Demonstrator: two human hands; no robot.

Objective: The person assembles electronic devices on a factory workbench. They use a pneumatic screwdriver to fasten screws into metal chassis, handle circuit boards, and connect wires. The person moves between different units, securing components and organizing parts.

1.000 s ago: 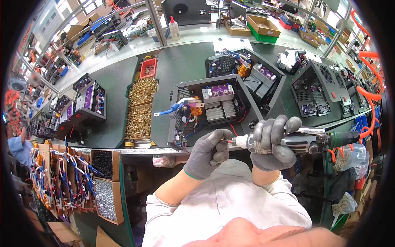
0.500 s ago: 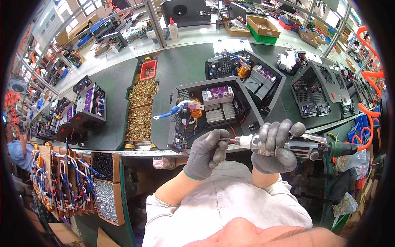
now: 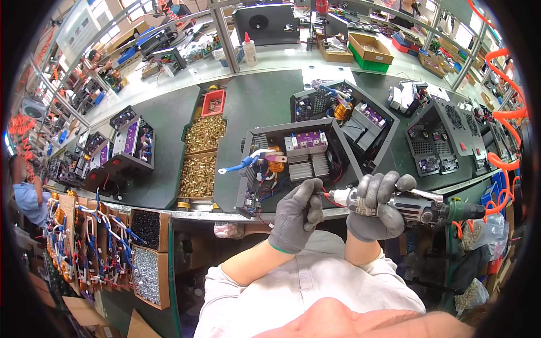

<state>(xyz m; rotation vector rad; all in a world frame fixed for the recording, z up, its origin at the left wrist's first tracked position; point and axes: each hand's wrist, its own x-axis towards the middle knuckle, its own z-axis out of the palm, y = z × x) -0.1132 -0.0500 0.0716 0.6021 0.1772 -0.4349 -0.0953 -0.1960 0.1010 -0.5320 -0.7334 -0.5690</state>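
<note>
In a grey glove, my right hand grips an air-powered screwdriver lying nearly level, its nose toward the left. My left hand, also gloved, is closed in a pinch at the bit end; whatever its fingers hold is hidden. Just beyond both hands stands an open black metal case with a purple circuit board, silver heat sinks and a copper coil. A blue-sleeved cable with a ring terminal sticks out over the case's left side.
Trays of brass-coloured fasteners and a red bin lie left of the case. A second open case sits behind it. An orange coiled hose hangs at the right. Wire harnesses and a box of silver screws are at lower left.
The whole view has shifted slightly, moving the bench rightward and down in the picture. My left fingers are closer to the screwdriver's nose, covering more of the bit. The right hand keeps its grip.
</note>
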